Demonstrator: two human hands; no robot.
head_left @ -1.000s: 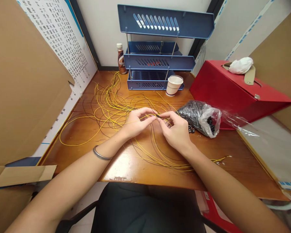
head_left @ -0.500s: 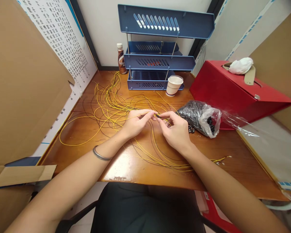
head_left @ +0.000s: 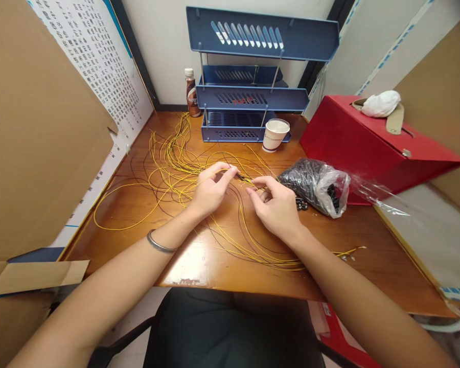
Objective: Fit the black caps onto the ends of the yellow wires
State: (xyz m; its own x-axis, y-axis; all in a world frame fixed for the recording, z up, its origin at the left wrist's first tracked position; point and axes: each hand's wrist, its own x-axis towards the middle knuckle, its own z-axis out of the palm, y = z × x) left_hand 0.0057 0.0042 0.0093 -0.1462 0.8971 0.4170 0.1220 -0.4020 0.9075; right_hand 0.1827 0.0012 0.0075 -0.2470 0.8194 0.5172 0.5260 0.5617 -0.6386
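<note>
- The left hand [head_left: 210,190], a bit left of the table's middle, has its thumb and forefinger pressed together, pinching the left end of a small black connector [head_left: 240,177] among the wires.
- The right hand [head_left: 276,204] is just right of it, thumb and forefinger curved toward each other at a yellow wire; I cannot tell whether the tips grip it.
- The 2 hands are near each other but apart, with the connector between them.
- A silver bangle [head_left: 159,246] circles the left wrist.
- Yellow and dark wires [head_left: 172,145] lie in a loose tangle under and beyond the hands, with 1 wide loop to the left; some run near and right, beneath the right forearm, to white-tipped ends.
- Just right of the right hand are loose black pieces [head_left: 302,204], beside a clear plastic bag [head_left: 308,179] of black pieces.
- Farther off, a paper cup [head_left: 275,137] stands upright before a blue 3-tier file rack [head_left: 253,99]; a brown Nescafé bottle [head_left: 192,97] stands left of the rack.
- At far right, a red box [head_left: 341,138] carries a crumpled white bundle [head_left: 381,104].
- All but the bundle rest on, or are held above, the brown wooden table [head_left: 130,255].
</note>
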